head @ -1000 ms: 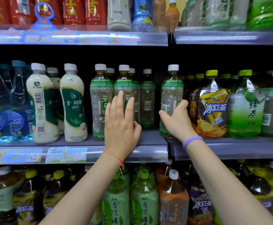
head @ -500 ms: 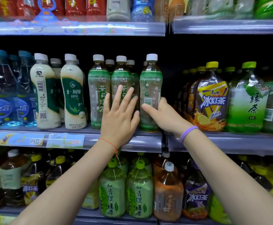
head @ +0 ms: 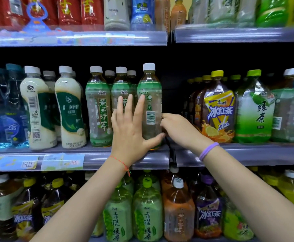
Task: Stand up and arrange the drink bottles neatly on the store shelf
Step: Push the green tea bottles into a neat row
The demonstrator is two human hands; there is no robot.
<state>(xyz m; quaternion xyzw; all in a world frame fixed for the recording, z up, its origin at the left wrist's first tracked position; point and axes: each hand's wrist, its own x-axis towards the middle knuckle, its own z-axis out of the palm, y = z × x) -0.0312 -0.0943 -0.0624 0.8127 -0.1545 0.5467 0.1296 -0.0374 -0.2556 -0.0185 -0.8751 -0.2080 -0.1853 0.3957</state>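
Since half a second ago the jasmine tea bottle (head: pixel 149 103) has stayed at the right end of the green-labelled row, and the left hand (head: pixel 131 131) has slid rightward, so its index finger and thumb now lie across the bottle's front. A second ago this bottle stood further right, past the shelf divider, apart from its row. The right hand (head: pixel 179 130) has its fingers curled against the bottle's right side at barcode height, gripping it there. The left hand is flat, fingers straight and spread, pressing the bottle and the neighbouring jasmine tea bottles (head: pixel 100 109). The held bottle stands upright on the middle shelf (head: pixel 97 158), long axis vertical, white cap up, its barcode side turned outward while the neighbours show their front labels.
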